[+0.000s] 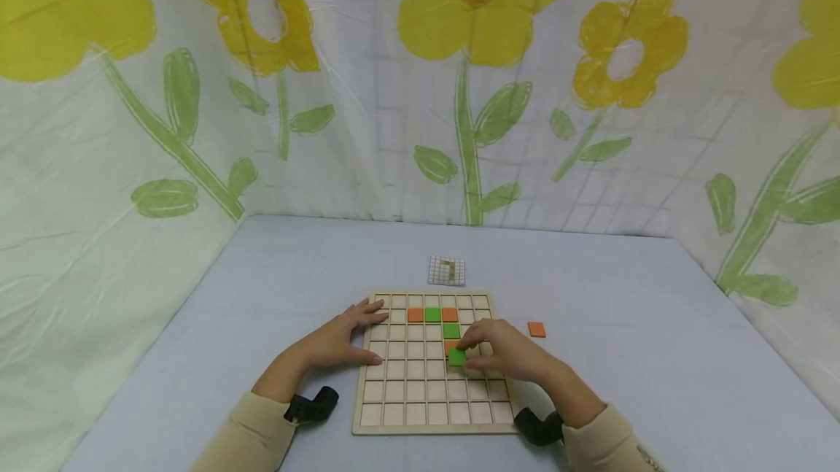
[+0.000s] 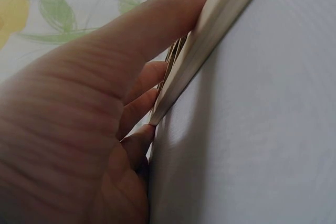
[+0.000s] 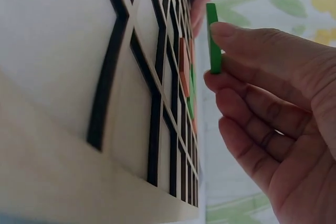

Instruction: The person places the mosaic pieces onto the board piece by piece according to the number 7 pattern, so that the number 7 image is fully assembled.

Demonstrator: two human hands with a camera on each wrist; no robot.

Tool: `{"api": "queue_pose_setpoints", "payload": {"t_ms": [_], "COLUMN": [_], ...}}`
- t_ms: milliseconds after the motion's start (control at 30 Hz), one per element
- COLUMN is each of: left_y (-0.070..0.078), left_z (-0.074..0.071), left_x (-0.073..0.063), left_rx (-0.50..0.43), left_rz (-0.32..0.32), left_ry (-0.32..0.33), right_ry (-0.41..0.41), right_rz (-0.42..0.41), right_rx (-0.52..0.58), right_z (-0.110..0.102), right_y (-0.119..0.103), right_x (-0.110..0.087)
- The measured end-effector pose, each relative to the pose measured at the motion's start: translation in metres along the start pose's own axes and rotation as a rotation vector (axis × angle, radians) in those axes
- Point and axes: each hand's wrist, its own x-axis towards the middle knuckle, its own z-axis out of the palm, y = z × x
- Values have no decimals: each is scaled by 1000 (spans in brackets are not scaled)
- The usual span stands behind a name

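A wooden grid board (image 1: 405, 390) lies on the table, with orange and green square tiles set in its upper cells. In the head view the right hand (image 1: 508, 350) pinches a green tile (image 1: 456, 357) above the board, just below an orange tile (image 1: 450, 346). The right wrist view shows this green tile (image 3: 214, 40) between thumb and fingers, apart from the grid. My left hand (image 1: 331, 341) rests on the board's left edge, its fingers spread. Up close in the left wrist view, the left thumb (image 2: 157, 22) and fingers touch the board's rim (image 2: 184, 61).
A small printed card (image 1: 447, 271) with a coloured grid pattern lies beyond the board. One loose orange tile (image 1: 537, 330) is on the table to the board's right. Behind the table (image 1: 315, 253) hangs a white curtain (image 1: 354, 129) with yellow flowers.
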Motion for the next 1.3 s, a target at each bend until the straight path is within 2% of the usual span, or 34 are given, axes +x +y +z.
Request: {"api": "queue_pose_setpoints", "payload": {"t_ms": [400, 700, 1300], "left_y": [0, -2, -1], "left_z": [0, -1, 1], "left_x": [2, 3, 2], "left_rx": [9, 4, -8], "left_rz": [8, 17, 8], "left_ry": [-1, -2, -2], "right_ry": [-43, -30, -41], "right_rz": [-3, -45, -24], "right_rx": [34, -5, -7], "right_z": [5, 9, 9], "right_y": [3, 5, 3], "right_x": [1, 4, 3]}}
